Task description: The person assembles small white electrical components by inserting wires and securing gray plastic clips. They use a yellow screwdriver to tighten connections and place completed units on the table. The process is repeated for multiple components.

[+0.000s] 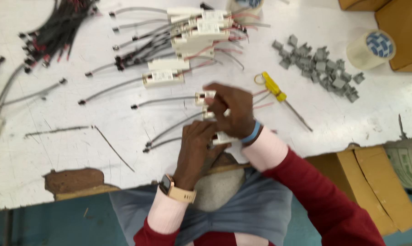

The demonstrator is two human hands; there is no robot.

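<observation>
White plastic is what you have between your fingers: a small boxy module (217, 136) with grey leads, held just above the near edge of the worn table (55, 150). Your left hand (194, 152), the one with the watch, curls around its lower end, fingers closed on it; your right hand (231, 111), with the blue band at the wrist, lies over the top, fingers bent down onto the same stack, though blur hides how tightly they pinch. Keep both grips close to the body of the module so the thin leads trailing toward 9 o'clock don't get tugged. Steady your wrists on the table edge if you can. The yellow-handled screwdriver (279, 95) lies just beside your right hand at 2 o'clock, within easy reach. Finished modules (192, 36) pile at 12 o'clock, grey clips (322, 68) further out at 2, and a tape roll (370, 48) beyond them.
</observation>
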